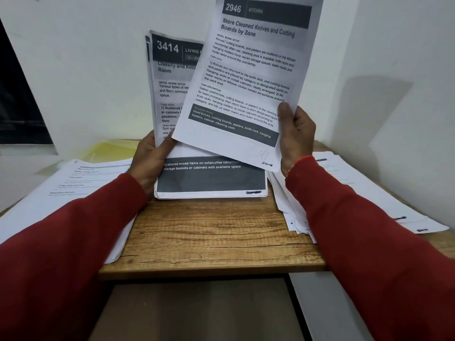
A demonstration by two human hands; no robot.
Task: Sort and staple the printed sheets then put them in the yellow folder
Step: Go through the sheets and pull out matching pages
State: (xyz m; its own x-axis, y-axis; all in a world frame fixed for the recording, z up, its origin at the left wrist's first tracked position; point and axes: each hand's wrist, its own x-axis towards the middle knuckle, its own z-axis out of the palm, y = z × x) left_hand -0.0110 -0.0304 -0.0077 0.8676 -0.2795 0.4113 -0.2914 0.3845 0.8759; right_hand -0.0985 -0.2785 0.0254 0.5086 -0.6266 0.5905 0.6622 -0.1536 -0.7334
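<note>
The wooden plank-grain tabletop [209, 232] carries loose spreads of white printed sheets on the left [73, 183] and on the right [357, 190], probably sorted piles kept apart so the sets do not mix. Between them the left hand [147, 156] props a thick white stack of printed sheets [211, 178] upright with its bottom edge on the tabletop, fingers curled behind it and thumb on the front, likely so the headings can be read. Its top page shows "3414", "LIVING" and "Classify and". The right hand [296, 136] pinches 1 white printed sheet [248, 77] by its lower right edge, thumb in front, lifted clear of the stack for checking; it reads "2946 KITCHEN" and "Store Cleaned Knives and Cutting Boards by Zone". The thin yellow plastic folder [110, 150] lies at the back left, partly under paper, out of the way until needed. No stapler shows.
</note>
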